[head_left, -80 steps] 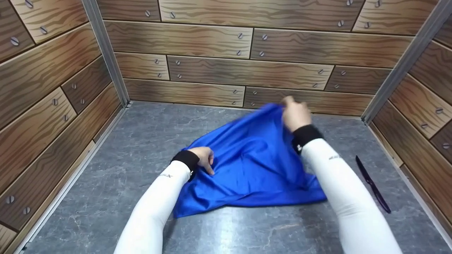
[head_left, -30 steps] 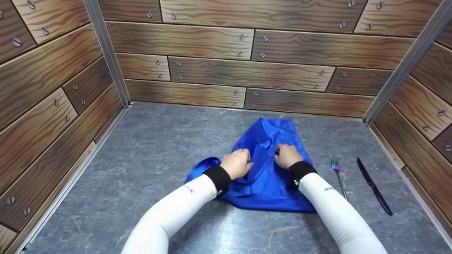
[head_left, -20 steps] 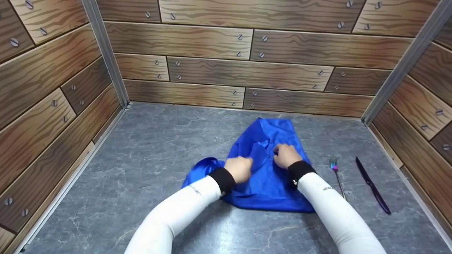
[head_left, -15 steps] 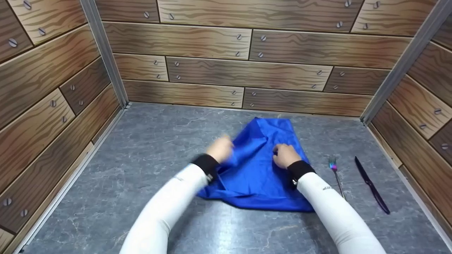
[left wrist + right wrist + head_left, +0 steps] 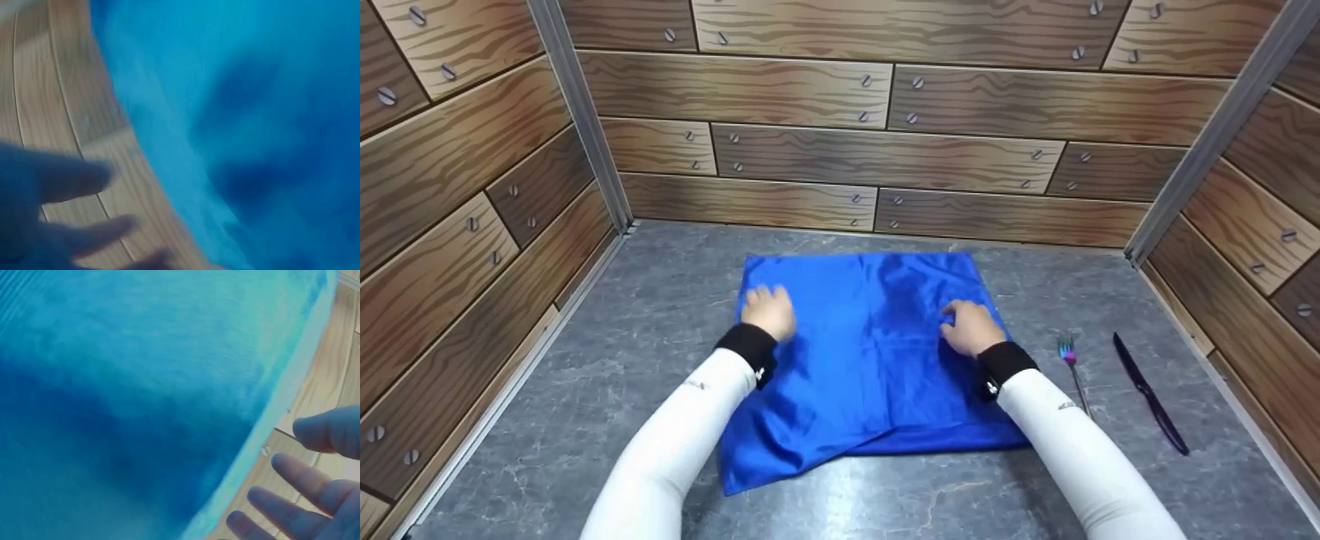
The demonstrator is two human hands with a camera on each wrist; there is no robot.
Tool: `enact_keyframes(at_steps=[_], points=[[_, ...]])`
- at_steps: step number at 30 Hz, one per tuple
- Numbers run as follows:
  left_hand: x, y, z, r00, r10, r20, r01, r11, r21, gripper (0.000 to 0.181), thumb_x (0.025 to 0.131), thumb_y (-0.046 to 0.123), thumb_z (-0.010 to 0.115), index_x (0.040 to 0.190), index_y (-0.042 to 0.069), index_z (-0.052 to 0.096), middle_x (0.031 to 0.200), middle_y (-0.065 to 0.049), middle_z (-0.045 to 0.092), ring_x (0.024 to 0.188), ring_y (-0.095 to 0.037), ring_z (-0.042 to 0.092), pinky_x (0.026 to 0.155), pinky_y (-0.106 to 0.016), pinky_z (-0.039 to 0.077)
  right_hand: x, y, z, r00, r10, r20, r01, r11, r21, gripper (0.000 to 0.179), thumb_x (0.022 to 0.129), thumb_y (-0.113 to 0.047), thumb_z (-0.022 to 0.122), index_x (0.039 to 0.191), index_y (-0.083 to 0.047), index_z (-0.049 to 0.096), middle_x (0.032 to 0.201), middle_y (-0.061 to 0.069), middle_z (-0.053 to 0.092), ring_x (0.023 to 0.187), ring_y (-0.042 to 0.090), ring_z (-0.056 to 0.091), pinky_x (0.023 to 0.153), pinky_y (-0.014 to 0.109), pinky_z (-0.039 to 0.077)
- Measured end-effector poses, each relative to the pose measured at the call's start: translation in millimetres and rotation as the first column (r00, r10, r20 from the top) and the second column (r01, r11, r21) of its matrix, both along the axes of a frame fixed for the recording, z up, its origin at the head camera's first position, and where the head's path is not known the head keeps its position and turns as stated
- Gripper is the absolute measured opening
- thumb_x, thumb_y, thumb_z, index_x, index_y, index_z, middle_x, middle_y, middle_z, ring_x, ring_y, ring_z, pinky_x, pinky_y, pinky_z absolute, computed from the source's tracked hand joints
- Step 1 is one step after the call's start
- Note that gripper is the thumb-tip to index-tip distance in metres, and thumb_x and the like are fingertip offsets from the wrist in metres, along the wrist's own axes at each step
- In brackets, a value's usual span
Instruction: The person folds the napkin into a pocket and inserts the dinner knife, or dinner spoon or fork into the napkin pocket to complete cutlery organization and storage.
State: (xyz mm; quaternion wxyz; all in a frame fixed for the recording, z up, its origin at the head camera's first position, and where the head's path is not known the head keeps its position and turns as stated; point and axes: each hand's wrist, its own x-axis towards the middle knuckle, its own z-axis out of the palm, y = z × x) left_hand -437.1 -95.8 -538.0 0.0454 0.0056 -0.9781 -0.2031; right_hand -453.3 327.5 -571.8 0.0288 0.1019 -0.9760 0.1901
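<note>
A shiny blue cloth (image 5: 840,330) lies spread over the middle of the grey surface, its near left corner sticking out toward the person. Over the cloth's left part is my left hand (image 5: 769,311), fingers apart; in the left wrist view its blurred fingers (image 5: 84,180) are extended and hold nothing. My right hand (image 5: 973,328) is by the right edge of the cloth. Its fingers (image 5: 298,484) look spread in the right wrist view, with nothing between them. Whether either hand touches the fabric I cannot tell.
Right of the cloth lies a fork (image 5: 1071,360) with rainbow-tinted tines, partly behind the right forearm. Farther right is a dark purple knife (image 5: 1147,394). Wood-patterned walls (image 5: 877,157) enclose the surface at the back and both sides.
The cloth's bunched left part has been laid out to the left. My left hand has moved left and let go of it. The right hand has stayed nearly in place, its fingers now looser.
</note>
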Motion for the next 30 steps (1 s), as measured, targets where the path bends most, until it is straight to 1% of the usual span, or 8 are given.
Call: enact_keyframes(at_steps=[5,12,16,20,24,25,28,30], points=[[10.7,5.5,-9.1,0.957,-0.086,0.276,0.14,0.973,-0.181,0.039,0.108,0.025,0.067,0.139,0.005,0.081,0.154,-0.027,0.075,0.147,-0.047,0.071,0.119,-0.071,0.059,4.0,16,-2.8,0.997,0.003,0.075,-0.008,0.998,0.065,0.043,0.105,-0.026,0.071,0.13,0.009,0.075,0.133,0.036,0.08,0.129,0.058,0.076,0.114,0.069,0.061],[-19.2,-1.5,-12.0,0.887,-0.189,0.422,0.292,0.936,-0.195,0.03,0.104,0.03,0.07,0.121,0.013,0.088,0.149,-0.014,0.081,0.134,-0.032,0.076,0.114,-0.06,0.064,6.9,26,-4.0,0.989,0.006,0.151,-0.016,0.998,0.068,0.039,0.106,-0.028,0.072,0.123,0.008,0.075,0.123,0.032,0.082,0.118,0.052,0.08,0.106,0.066,0.064],[-29.4,-2.2,-10.4,0.898,-0.196,0.394,0.269,0.953,-0.14,0.04,0.104,0.031,0.075,0.132,0.005,0.084,0.156,-0.021,0.075,0.143,-0.039,0.07,0.124,-0.054,0.058,0.3,25,-3.6,0.992,-0.011,0.129,0.005,0.999,0.048,0.045,0.104,-0.027,0.071,0.127,0.011,0.074,0.13,0.036,0.08,0.126,0.058,0.077,0.112,0.068,0.062],[-1.1,0.9,10.7,0.921,-0.13,0.366,0.155,0.987,-0.04,0.07,0.111,0.035,0.072,0.169,0.0,0.058,0.183,-0.031,0.045,0.174,-0.048,0.043,0.142,-0.067,0.038,-7.6,25,-3.5,0.99,-0.033,0.137,0.029,0.999,0.026,0.059,0.105,-0.029,0.069,0.145,0.015,0.068,0.147,0.04,0.073,0.142,0.064,0.067,0.123,0.071,0.055],[13.1,-1.6,14.7,0.931,-0.125,0.343,0.108,0.992,0.066,0.082,0.113,0.033,0.07,0.182,0.003,0.037,0.193,-0.032,0.022,0.183,-0.049,0.021,0.146,-0.073,0.024,-10.2,35,-7.7,0.989,-0.024,0.144,0.034,0.997,-0.064,0.065,0.108,-0.032,0.07,0.154,0.014,0.064,0.157,0.04,0.068,0.15,0.063,0.063,0.129,0.07,0.051],[9.6,-3.6,6.1,0.941,-0.133,0.312,0.111,0.99,0.087,0.081,0.113,0.033,0.071,0.181,0.002,0.039,0.192,-0.033,0.023,0.183,-0.05,0.022,0.146,-0.073,0.024,-7.4,39,-8.0,0.99,-0.024,0.136,0.038,0.994,-0.102,0.065,0.109,-0.032,0.071,0.155,0.013,0.064,0.158,0.04,0.067,0.151,0.062,0.062,0.13,0.07,0.05],[24.1,-5.7,-3.5,0.969,-0.182,0.169,0.159,0.977,0.141,0.066,0.111,0.031,0.076,0.164,-0.005,0.058,0.176,-0.036,0.051,0.169,-0.054,0.046,0.138,-0.07,0.041,9.9,45,-5.6,0.996,-0.019,0.093,0.038,0.977,-0.209,0.063,0.111,-0.033,0.072,0.157,0.009,0.063,0.159,0.038,0.067,0.152,0.059,0.062,0.131,0.071,0.049],[38.0,-6.3,-11.6,0.964,-0.251,0.091,0.234,0.958,0.168,0.047,0.108,0.03,0.082,0.141,-0.002,0.072,0.149,-0.03,0.073,0.145,-0.049,0.068,0.124,-0.064,0.056,30.5,43,-0.2,0.999,-0.009,0.05,0.022,0.966,-0.257,0.059,0.111,-0.033,0.075,0.155,0.006,0.066,0.155,0.034,0.072,0.148,0.055,0.067,0.128,0.068,0.051]])
